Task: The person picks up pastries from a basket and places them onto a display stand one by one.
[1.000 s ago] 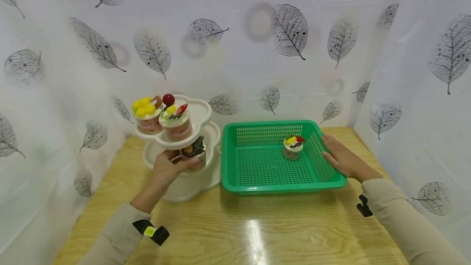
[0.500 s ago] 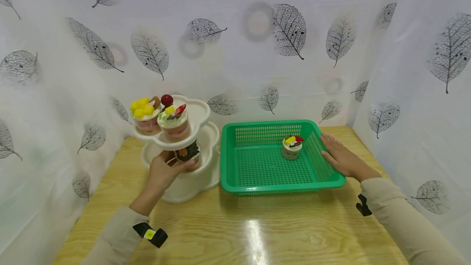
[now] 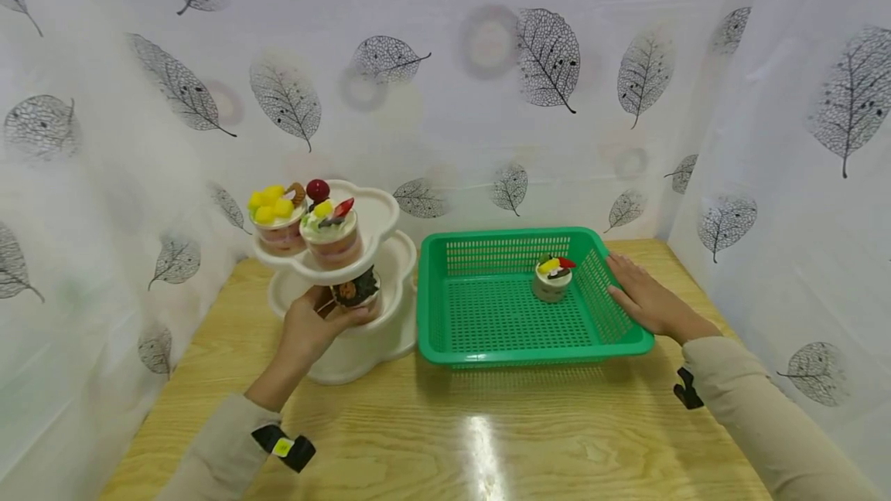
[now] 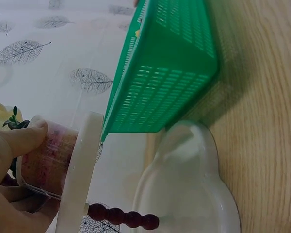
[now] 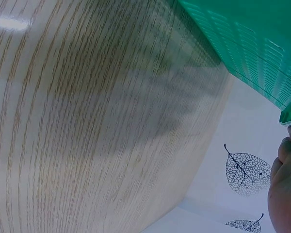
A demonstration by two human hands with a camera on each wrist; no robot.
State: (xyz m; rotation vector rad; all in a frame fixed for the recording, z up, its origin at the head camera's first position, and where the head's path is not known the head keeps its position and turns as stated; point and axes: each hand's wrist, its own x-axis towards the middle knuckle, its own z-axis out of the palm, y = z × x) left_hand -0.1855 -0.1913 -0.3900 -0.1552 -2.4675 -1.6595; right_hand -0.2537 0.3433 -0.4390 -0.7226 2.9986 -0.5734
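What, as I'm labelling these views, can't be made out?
Head view: lower part of the dark-topped cup, covered by the left hand.
Head view: what the red ball sits on, mostly behind the upper front cup.
Left wrist view: floor of the green basket, blocked by its wall.
Right wrist view: much of the right hand, past the right edge.

The basket [image 3: 536, 354] is plastic, the table [image 3: 390, 439] glossy wood.
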